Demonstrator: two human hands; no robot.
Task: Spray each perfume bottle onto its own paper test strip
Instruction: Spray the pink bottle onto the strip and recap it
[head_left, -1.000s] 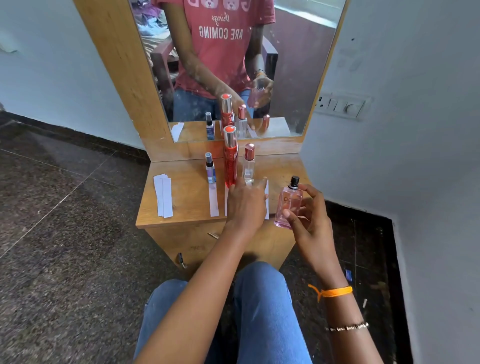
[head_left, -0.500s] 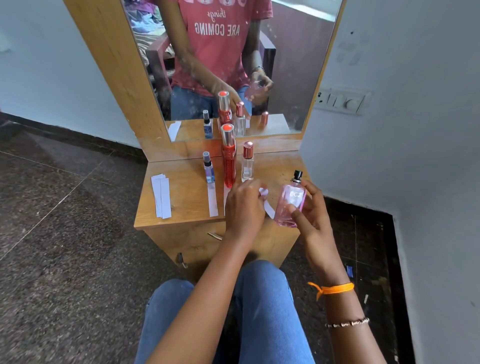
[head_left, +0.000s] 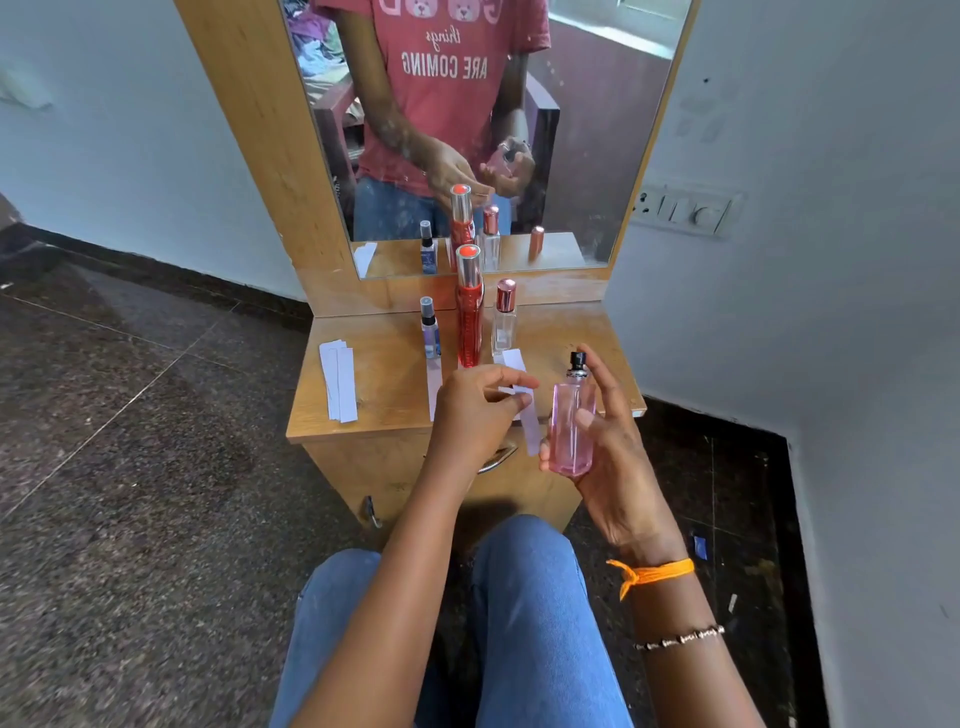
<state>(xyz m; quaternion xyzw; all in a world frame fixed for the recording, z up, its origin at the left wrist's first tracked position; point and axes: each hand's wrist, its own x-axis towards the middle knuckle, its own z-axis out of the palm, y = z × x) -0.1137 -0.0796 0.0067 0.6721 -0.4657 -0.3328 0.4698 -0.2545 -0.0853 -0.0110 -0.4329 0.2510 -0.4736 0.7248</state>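
Note:
My right hand (head_left: 608, 447) grips a pink perfume bottle (head_left: 571, 431) with a black spray top, held upright in front of the table's edge. My left hand (head_left: 478, 410) pinches a white paper test strip (head_left: 530, 431) just left of the bottle; the strip hangs down past the table edge. On the wooden table (head_left: 379, 384) stand a small blue bottle (head_left: 430, 332), a tall red bottle (head_left: 470, 312) and a clear bottle with a rose cap (head_left: 504, 325). A strip (head_left: 434, 384) lies in front of the blue bottle, another strip (head_left: 513, 358) in front of the clear one.
A small stack of spare strips (head_left: 340, 382) lies at the table's left. A mirror (head_left: 483, 130) rises behind the bottles. A grey wall with a switch plate (head_left: 685, 210) is close on the right. My knees in jeans (head_left: 530, 597) are just below the table.
My left hand has lifted a strip off the table and brought it beside the pink bottle. My right hand has drawn the bottle slightly toward me, off the table's edge.

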